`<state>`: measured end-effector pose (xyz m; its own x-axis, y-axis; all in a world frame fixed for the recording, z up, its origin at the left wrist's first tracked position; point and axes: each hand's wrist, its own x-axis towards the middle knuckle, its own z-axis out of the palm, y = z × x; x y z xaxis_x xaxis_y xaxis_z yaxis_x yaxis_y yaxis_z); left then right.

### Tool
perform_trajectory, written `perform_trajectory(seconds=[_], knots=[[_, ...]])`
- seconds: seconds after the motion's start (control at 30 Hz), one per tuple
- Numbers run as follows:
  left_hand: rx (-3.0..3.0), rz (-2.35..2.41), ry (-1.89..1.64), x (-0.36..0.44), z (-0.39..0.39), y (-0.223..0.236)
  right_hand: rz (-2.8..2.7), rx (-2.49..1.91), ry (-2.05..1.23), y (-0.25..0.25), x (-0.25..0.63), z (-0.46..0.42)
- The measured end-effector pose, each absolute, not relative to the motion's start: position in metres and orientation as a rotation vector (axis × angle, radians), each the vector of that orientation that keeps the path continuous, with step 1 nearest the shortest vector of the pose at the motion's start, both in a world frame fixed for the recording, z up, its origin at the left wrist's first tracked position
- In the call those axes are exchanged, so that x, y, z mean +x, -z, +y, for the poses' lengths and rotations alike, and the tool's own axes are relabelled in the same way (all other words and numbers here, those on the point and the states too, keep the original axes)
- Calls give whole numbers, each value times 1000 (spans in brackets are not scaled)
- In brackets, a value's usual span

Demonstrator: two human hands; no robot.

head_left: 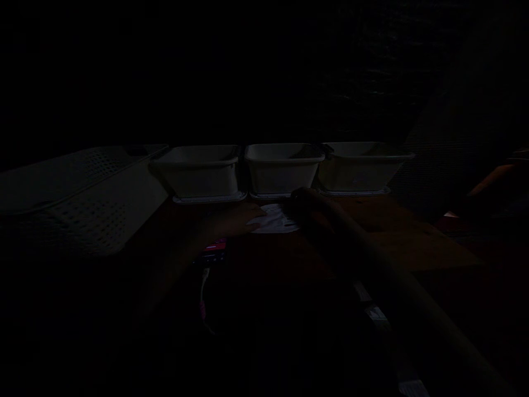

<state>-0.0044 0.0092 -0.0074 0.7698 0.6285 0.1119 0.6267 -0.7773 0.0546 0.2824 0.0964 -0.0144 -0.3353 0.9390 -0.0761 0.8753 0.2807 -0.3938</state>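
Cloth lying between left hand and right hand in near-darkness

The cloth, white and crumpled as far as the gloom is showing, is resting on a wooden table; directions here are taking it as the clock's centre. The left hand is touching its edge at nine o'clock, fingers extending over the border; whether they are pinching or merely pressing, I cannot tell. The right hand is sitting in deep shadow at one to two o'clock, just beside the cloth, and I cannot tell whether it is gripping anything.

A left tub, a middle tub and a right tub are standing in a row at ten, twelve and two. Flat pale pieces are showing beneath them. A perforated basket is standing beyond the left tub, between nine and ten. A phone is glowing at eight o'clock, and a white cable is trailing below it, between seven and eight. Pale strips are lying around four o'clock, too dim to identify
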Motion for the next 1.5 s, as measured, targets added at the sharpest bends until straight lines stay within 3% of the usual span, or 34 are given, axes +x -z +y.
perform_trajectory(seconds=[0.6, 0.83, 1.5], knots=[[2927, 1058, -200, -4, 7, 5, -2414, -1630, -488, 11, 286, 94], [2930, 1048, -187, -5, 11, 8, -2316, -1642, -722, 9, 296, 98], [2926, 1054, -174, -5, 11, 7, -2478, -1633, -493, 14, 295, 102]])
